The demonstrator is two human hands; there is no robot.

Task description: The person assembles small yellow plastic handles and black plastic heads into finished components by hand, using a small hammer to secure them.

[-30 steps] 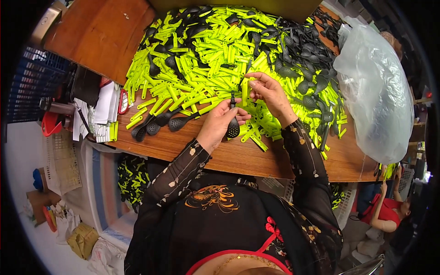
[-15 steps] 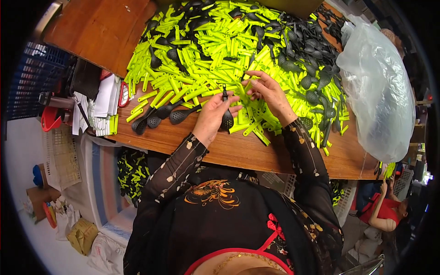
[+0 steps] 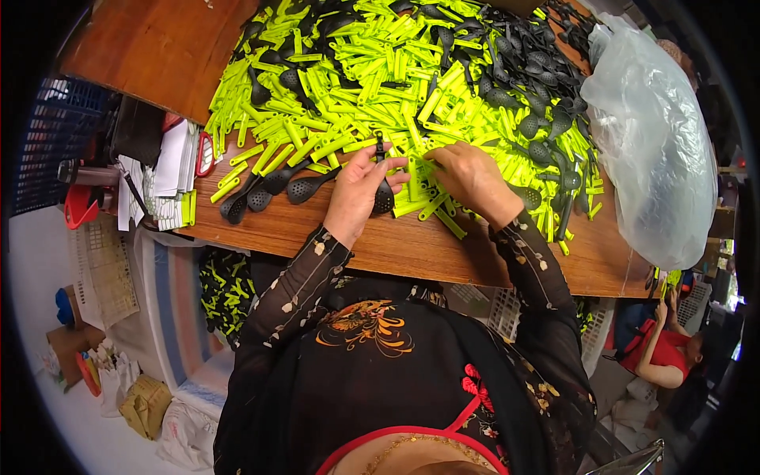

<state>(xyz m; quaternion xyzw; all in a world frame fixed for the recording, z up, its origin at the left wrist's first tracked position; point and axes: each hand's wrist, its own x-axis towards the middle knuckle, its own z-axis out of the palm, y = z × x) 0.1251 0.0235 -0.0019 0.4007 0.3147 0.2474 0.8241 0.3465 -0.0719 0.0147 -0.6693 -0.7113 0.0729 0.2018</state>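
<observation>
Upright between the thumb and fingers of my left hand [image 3: 356, 194] is a small black perforated spoon [image 3: 383, 201], its bowl hanging down and its thin stem sticking up. My right hand [image 3: 477, 184] is palm down at the near side of a big heap of lime-green plastic handles [image 3: 380, 67]. Its fingers are curled into the pieces, and whatever they pinch is hidden beneath them. Loose green handles lie just in front of both hands. To the left of my left hand, several black perforated spoons [image 3: 305, 188] lie on the wooden table [image 3: 396, 245].
More black spoons [image 3: 546, 75] are piled on the heap's right side. A large translucent plastic bag [image 3: 653, 150] stands at the table's right end. Red-handled scissors [image 3: 205, 154] and white papers [image 3: 169, 170] are at the left. Another person in red [image 3: 661, 356] is at far right.
My right hand has turned palm down and lowered onto the heap; the green handle seen in its fingers before no longer shows. My left hand keeps the spoon, and the whole view has shifted slightly.
</observation>
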